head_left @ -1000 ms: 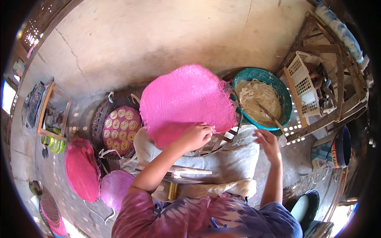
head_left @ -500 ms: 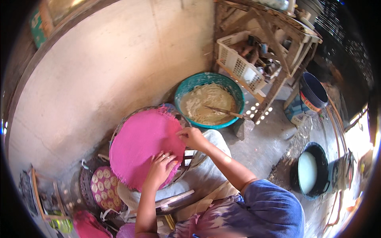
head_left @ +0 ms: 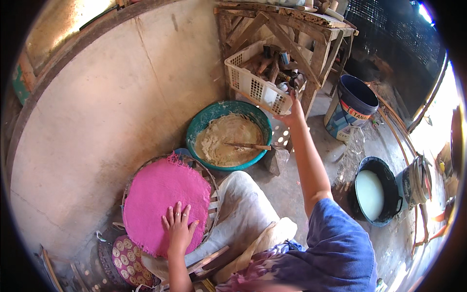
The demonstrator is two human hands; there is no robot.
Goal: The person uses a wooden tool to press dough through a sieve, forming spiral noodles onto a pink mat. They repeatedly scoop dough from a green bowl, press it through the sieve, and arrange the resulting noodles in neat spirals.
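Note:
A round pink cloth [head_left: 160, 209] with a frayed edge lies over a woven bamboo tray [head_left: 212, 199] by my lap. My left hand [head_left: 178, 226] rests flat on the cloth's right part, fingers spread. Far out ahead and to the right, my right hand [head_left: 292, 116] reaches to the near corner of a white plastic basket [head_left: 250, 83], its thumb apart from the fingers. Part of that hand's fingers blends with the basket's contents. Inside the basket are wooden pieces and small containers. Left of the hand stands a teal basin [head_left: 197, 124] of pale dough-like batter with a wooden stick [head_left: 245, 145] in it.
A wooden table [head_left: 318, 53] holds the basket on its low shelf. To the right stand a paint bucket [head_left: 348, 109] and a black tub [head_left: 362, 209] of whitish liquid. A grey block [head_left: 278, 161] sits beside the basin. Coiled pale rounds [head_left: 127, 258] lie on pink cloth at lower left.
My right hand has left the pink cloth's edge and stretched forward to the basket. My left hand stays on the cloth, now flatter. The view has shifted to the right.

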